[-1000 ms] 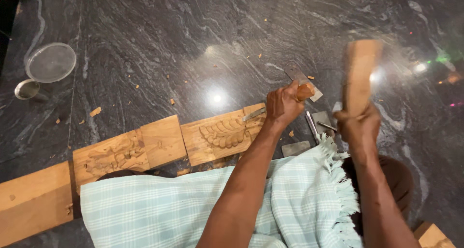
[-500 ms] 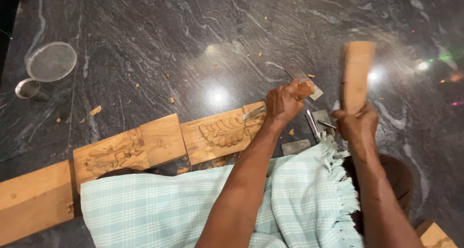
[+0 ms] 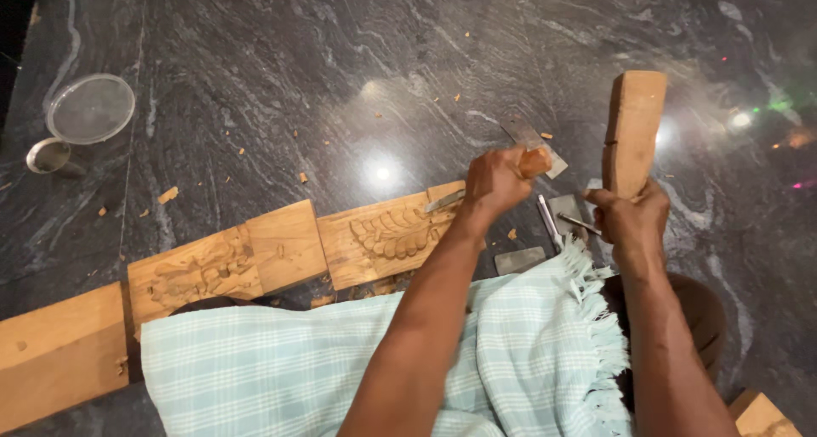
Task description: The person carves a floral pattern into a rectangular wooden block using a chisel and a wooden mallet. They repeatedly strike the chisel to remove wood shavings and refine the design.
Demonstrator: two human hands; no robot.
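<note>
Left hand (image 3: 492, 180) grips a wooden-handled chisel (image 3: 477, 186), its blade slanting down-left onto the carved plank (image 3: 383, 233) at centre frame, while right hand (image 3: 631, 217), closed round an upright wooden mallet (image 3: 634, 131), waits just right of the handle's butt

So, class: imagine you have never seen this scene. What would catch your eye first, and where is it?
First, the raised wooden mallet in the right hand, upright at the right. Next, the left hand at centre, gripping a chisel with its blade on the carved plank that crosses the dark stone floor. Then the pale checked cloth along the bottom.
</note>
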